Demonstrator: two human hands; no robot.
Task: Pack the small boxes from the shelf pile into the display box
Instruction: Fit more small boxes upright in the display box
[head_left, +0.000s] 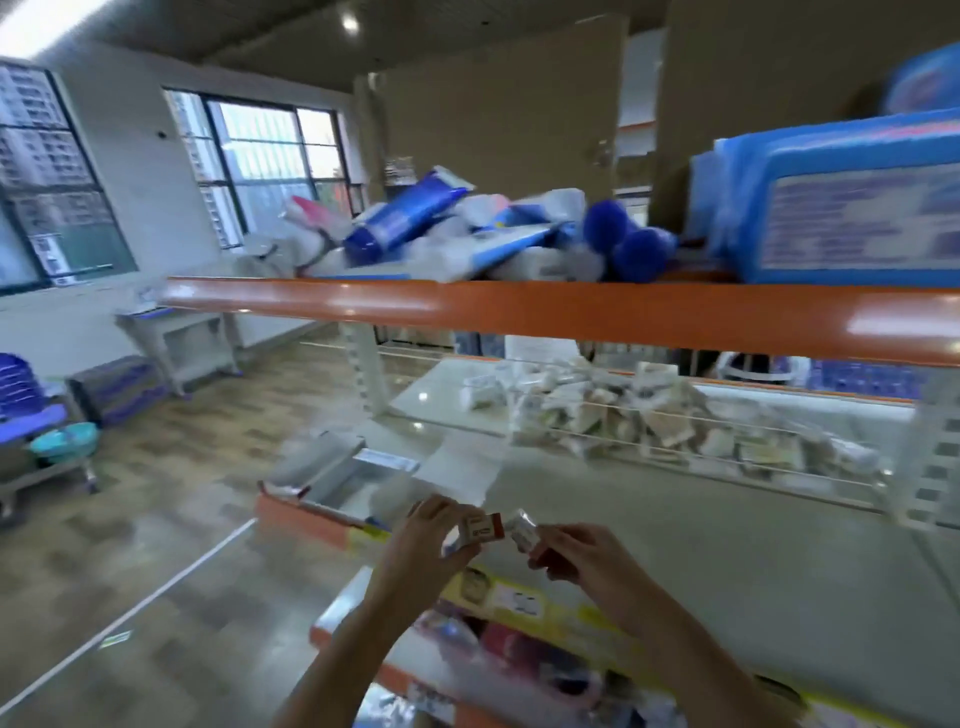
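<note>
White and red small boxes sit in both hands: the left hand pinches one box between thumb and fingers, and the right hand curls its fingers round a second box, the two boxes almost touching. Just beyond the left fingers, up and to their left, the display box lies open on the shelf; blur hides how full it is, though much of its inside looks bare. Well beyond the right fingers, behind a wire rail, the pile holds many boxes. My judgement is that the packing is at an early or middle stage: two boxes are picked and not yet placed, and most of the pile is left to move.
</note>
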